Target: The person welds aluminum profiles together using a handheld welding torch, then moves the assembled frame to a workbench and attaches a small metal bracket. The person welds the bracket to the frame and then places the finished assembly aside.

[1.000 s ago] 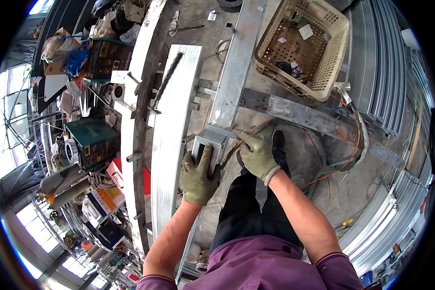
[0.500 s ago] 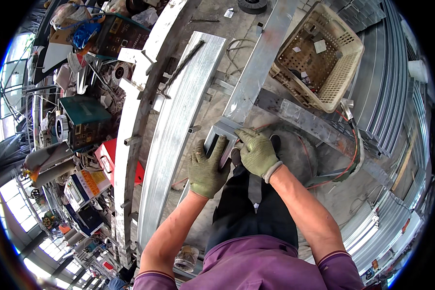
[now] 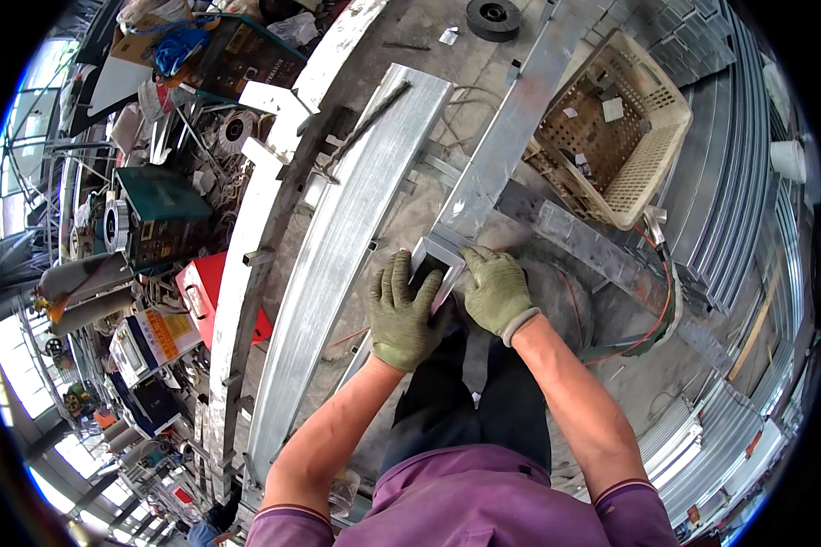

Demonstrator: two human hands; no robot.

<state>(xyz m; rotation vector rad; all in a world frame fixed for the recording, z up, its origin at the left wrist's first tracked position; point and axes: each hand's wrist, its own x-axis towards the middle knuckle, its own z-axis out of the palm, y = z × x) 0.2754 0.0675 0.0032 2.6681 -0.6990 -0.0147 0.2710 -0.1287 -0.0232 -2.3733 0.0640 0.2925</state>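
A small grey metal channel piece (image 3: 443, 246) with a dark hollow sits at the near end of a long flat steel bar (image 3: 511, 137). My left hand (image 3: 405, 314), in a green work glove, lies along its left side with fingers stretched and thumb apart by the hollow. Also gloved in green, my right hand (image 3: 497, 290) bends its fingertips over the piece's right edge and grips it there. The undersides of both hands are hidden. Left of them runs a wide galvanized steel beam (image 3: 347, 228) with a thin dark rod (image 3: 369, 123) on it.
A beige plastic crate (image 3: 652, 178) stands at the far right beside stacked metal profiles (image 3: 702, 182). A red cable (image 3: 670, 292) curves over the floor. Left are a white-topped rail (image 3: 246, 219), a red box (image 3: 212, 296) and green-cased machines (image 3: 164, 205). A black wheel-like spool (image 3: 493, 18) lies at the back.
My left hand's fingers have shifted from over the hollow to the piece's left side, with the thumb spread out. My right hand stays at the right edge. The whole view has shifted slightly.
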